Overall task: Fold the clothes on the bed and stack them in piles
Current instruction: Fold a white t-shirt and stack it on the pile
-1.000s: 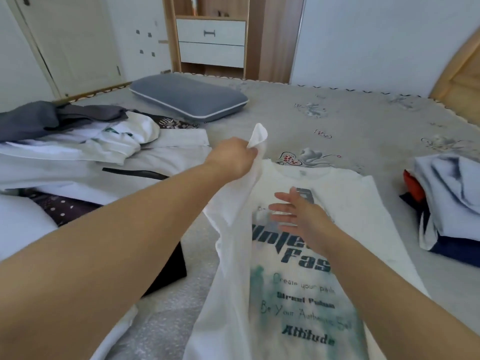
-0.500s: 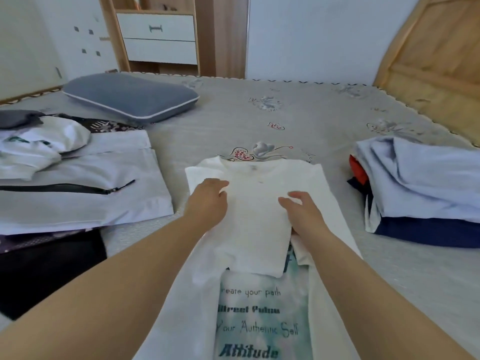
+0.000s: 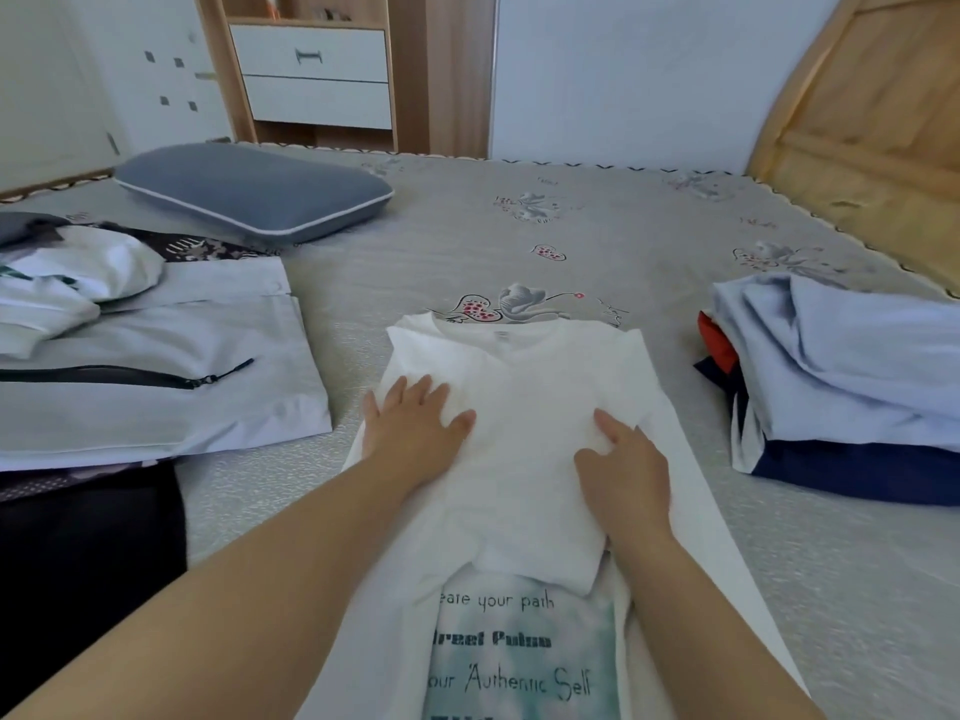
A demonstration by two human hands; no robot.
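left hand (image 3: 410, 426): lying flat, fingers straight and spread, palm pressing down on the left part of the folded-over panel of the white t-shirt (image 3: 519, 407); grasping nothing.
right hand (image 3: 626, 459): resting on the right part of the same panel, index finger pointing far, other fingers curling down into the cloth; a small ridge of fabric is bunching at the fingertips, cannot tell if it is really pinching it.
white t-shirt: lying in the middle of the bed (image 3: 571, 241), near the person, collar at the far end; left side is folded across the chest, covering the top of the teal print; print text showing below the fold, near edge running out of view.
grey zip garment (image 3: 156, 376): lying flat on the left, black zipper across it, just beside the t-shirt but apart.
white bundle (image 3: 78, 283): sitting crumpled on the far-left part of the grey zip garment.
dark clothes (image 3: 88, 553): lying near left, partly under the grey zip garment.
folded pile (image 3: 852, 387): sitting on the right, well apart from the t-shirt; pale blue piece on top, navy at the bottom, red edge showing at its left.
pillow (image 3: 249, 192): blue-grey, lying far left on the bed.
headboard (image 3: 872, 127): wooden, standing at far right.
drawer unit (image 3: 311, 75): standing against the far wall.
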